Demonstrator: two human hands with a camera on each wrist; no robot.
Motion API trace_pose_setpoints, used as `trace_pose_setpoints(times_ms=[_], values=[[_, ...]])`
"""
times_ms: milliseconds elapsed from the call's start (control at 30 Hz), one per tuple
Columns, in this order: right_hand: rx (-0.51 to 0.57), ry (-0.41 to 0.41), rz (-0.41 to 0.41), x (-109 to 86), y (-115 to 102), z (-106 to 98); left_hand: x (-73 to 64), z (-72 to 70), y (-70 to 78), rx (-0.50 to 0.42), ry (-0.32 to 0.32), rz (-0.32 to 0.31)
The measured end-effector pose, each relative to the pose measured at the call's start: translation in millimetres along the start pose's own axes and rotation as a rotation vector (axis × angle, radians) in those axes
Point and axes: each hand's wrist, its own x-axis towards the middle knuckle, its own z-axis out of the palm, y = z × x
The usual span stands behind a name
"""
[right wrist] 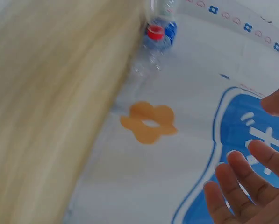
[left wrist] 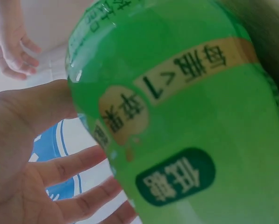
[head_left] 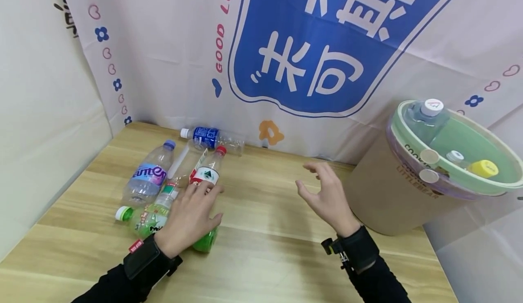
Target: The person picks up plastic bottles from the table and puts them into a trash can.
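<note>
Head view: the left hand [head_left: 189,217], fingers spread, lies over the green bottle [head_left: 146,222], near the left edge of the tabletop [head_left: 253,262]; the right hand [head_left: 327,198], fingers loosely parted, hovers just by that big bin [head_left: 380,194].

The big head picture is bright and mostly clear. A soft, faint shadow lies on the tabletop [head_left: 253,266] beside the bin [head_left: 384,189], near the right hand [head_left: 327,198]. In the left wrist picture, the green bottle [left wrist: 176,116] looks a bit fuzzy and has small white shiny spots. In the right wrist picture, the tabletop looks smeary and blurred.
</note>
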Motion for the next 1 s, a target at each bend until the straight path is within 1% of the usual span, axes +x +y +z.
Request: trace_pose_setpoints(times_ms=[100,200,333,433,567,633,700,833,1000], values=[[0.016,-0.018,0.022,-5.1,0,7,-1.7,1.5,-1.7,-0.004,0.014,0.006],[0.028,-0.026,0.029,-7.9,-1,9,-2.5,2.1,-3.5,-0.004,0.020,0.003],[0.026,-0.035,0.038,-11.6,-1,11,-1.9,2.3,-5.5,0.011,0.000,-0.024],[0.025,-0.045,0.048,-14.4,0,13,-0.3,2.2,-7.8,0.013,-0.024,-0.068],[0.035,-0.050,0.055,-17.0,1,15,2.4,0.5,-13.2,-0.011,-0.066,-0.157],[0.039,-0.050,0.054,-17.8,2,16,2.8,-0.2,-16.9,-0.022,-0.072,-0.193],[0.038,-0.050,0.053,-18.3,2,17,1.9,-0.2,-20.5,-0.031,-0.071,-0.213],[0.040,-0.046,0.052,-20.7,3,19,-1.4,2.0,-24.7,-0.043,-0.062,-0.214],[0.046,-0.047,0.051,-22.4,3,22,-1.4,4.4,-27.8,-0.041,-0.060,-0.209]])
